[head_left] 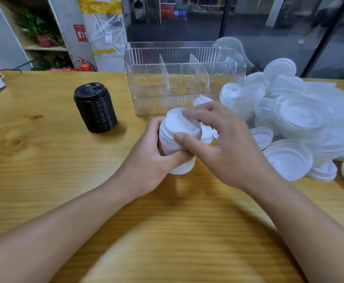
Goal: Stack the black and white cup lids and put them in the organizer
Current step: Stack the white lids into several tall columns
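White lid stack (173, 139) between left hand (146, 162) and right hand (228, 148), black stack (95, 108) apart.

White lids (179, 129) in my hands, a ribbed black stack (95, 108), clear ridged organizer (185, 78), all on my yellow wood-grain table (44, 160).

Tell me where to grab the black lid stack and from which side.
Wrap the ribbed side wall of the black lid stack around its middle, coming from its open near-left side. It stands upright alone on the table, and gripping the sides keeps the nested lids together.

A shop-like commercial unit: glass front (248, 23), fire extinguisher (86, 65), wooden counter (44, 160), shelving (34, 27).
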Demonstrator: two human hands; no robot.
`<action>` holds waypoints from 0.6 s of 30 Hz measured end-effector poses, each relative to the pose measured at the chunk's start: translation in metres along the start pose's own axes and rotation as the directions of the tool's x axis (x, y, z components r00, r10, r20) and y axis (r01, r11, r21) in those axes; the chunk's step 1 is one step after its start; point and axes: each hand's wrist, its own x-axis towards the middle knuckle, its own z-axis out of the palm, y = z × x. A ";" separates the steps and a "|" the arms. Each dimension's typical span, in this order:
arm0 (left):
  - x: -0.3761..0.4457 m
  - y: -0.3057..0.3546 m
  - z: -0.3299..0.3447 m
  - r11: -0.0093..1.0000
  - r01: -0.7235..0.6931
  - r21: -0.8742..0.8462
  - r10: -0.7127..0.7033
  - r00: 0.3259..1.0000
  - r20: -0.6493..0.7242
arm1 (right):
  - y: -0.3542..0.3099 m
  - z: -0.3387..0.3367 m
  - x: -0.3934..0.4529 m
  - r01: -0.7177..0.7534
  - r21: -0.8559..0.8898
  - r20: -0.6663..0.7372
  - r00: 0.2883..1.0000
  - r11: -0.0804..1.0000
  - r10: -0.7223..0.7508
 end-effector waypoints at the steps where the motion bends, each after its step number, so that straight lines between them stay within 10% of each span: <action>1: 0.000 -0.001 0.001 1.000 0.000 0.002 0.000 1.000 -0.006 | 0.000 0.001 0.000 0.007 -0.009 0.005 1.000 1.000 -0.007; 18: -0.001 0.000 0.003 1.000 0.003 -0.013 -0.003 1.000 -0.006 | 0.002 0.002 -0.001 0.011 -0.005 0.030 1.000 1.000 -0.010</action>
